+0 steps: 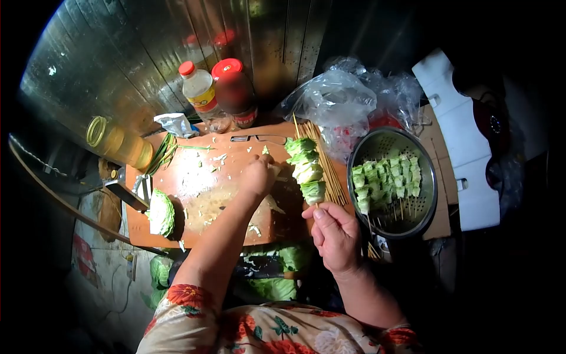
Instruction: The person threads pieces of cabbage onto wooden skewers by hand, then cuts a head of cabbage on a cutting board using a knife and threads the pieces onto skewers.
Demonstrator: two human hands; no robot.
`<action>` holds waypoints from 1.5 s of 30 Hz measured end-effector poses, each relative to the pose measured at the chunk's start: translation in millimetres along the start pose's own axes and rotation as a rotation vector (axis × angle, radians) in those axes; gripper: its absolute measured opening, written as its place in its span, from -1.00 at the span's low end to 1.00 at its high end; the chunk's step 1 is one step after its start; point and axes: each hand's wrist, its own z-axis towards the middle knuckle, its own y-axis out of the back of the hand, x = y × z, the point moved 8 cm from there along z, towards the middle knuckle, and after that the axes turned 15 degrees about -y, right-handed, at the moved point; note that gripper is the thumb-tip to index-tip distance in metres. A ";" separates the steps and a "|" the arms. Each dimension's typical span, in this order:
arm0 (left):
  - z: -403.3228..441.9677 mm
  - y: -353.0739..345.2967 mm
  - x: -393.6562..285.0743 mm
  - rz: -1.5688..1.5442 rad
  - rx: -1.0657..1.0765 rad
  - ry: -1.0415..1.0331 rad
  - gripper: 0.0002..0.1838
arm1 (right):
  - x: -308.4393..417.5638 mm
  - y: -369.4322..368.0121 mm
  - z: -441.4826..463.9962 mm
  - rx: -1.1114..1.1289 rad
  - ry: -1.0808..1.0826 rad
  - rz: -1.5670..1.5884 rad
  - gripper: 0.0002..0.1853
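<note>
My right hand (336, 233) pinches the lower end of a skewer threaded with folded cabbage leaves (308, 168). The stick's bare tip pokes out above the top leaf. Over the wooden cutting board (203, 203), my left hand (259, 176) is curled closed, with a pale bit near its fingers; what it grips, if anything, is hidden. Bare bamboo skewers (330, 171) lie in a bundle just beyond the held one. To the right, a metal colander (427, 218) holds several finished cabbage skewers (386, 180).
A cut cabbage piece (161, 213) rests at the board's left edge near a knife blade (127, 194). Behind stand a glass jar (121, 144), a red-capped bottle (199, 91) and a red-lidded jar (233, 88). Plastic bags (345, 97) crowd the back right, beside white foam (463, 147).
</note>
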 end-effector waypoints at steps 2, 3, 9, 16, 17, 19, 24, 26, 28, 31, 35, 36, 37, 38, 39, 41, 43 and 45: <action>-1.8 -0.4 -5.5 0.002 0.009 -0.021 -0.68 | 1.7 2.1 -1.4 -0.006 0.014 -0.007 -0.79; -3.2 -0.1 -8.4 0.003 0.021 -0.037 -0.71 | 2.6 2.4 -2.3 -0.010 0.023 -0.015 -0.79; 1.9 -33.8 15.9 0.168 0.123 0.025 -0.65 | 4.1 -1.9 -6.2 -0.025 0.073 -0.069 -0.76; -3.6 3.9 5.0 -0.018 0.068 0.031 -0.64 | 2.1 -10.7 -8.7 0.061 0.011 -0.056 -0.76; -12.2 12.3 17.8 -0.356 -0.055 0.151 -0.71 | 0.3 -13.6 -9.4 0.079 0.008 -0.071 -0.77; -21.7 35.3 26.9 -0.951 -0.267 0.278 -0.85 | -2.7 -22.5 -9.0 0.135 0.000 -0.091 -0.77; -61.1 93.2 31.1 -1.631 -0.452 0.208 -0.84 | -17.4 -51.2 -17.7 0.298 -0.028 -0.257 -0.78; -77.9 122.2 12.2 -1.635 -0.514 0.163 -0.81 | -26.5 -59.7 -19.0 0.331 -0.052 -0.287 -0.77; -87.3 130.1 16.7 -1.625 -0.550 0.180 -0.78 | -32.1 -67.4 -19.6 0.347 -0.034 -0.349 -0.77; -100.8 134.4 20.8 -1.629 -0.605 0.212 -0.72 | -40.0 -75.1 -17.0 0.326 0.001 -0.416 -0.79; -109.1 148.4 31.3 -1.653 -0.674 0.214 -0.73 | -50.0 -88.5 -14.6 0.347 -0.095 -0.452 -0.79; -110.8 154.2 32.7 -1.632 -0.689 0.217 -0.73 | -52.0 -92.2 -13.3 0.357 -0.100 -0.450 -0.79; -111.9 159.3 34.6 -1.612 -0.701 0.215 -0.73 | -52.9 -96.2 -12.4 0.361 -0.104 -0.453 -0.79; -113.3 162.9 37.9 -1.610 -0.692 0.211 -0.73 | -51.5 -100.9 -12.1 0.369 -0.080 -0.450 -0.79; -115.2 166.1 39.4 -1.608 -0.698 0.214 -0.73 | -50.3 -105.3 -11.8 0.378 -0.056 -0.447 -0.79; -121.5 172.4 43.2 -1.611 -0.741 0.230 -0.72 | -54.6 -111.5 -9.2 0.387 -0.057 -0.458 -0.79; -125.3 176.5 47.8 -1.603 -0.757 0.224 -0.70 | -57.3 -117.9 -8.8 0.398 -0.057 -0.469 -0.79; -127.6 181.9 48.6 -1.615 -0.776 0.225 -0.70 | -54.7 -122.2 -10.2 0.389 -0.040 -0.476 -0.79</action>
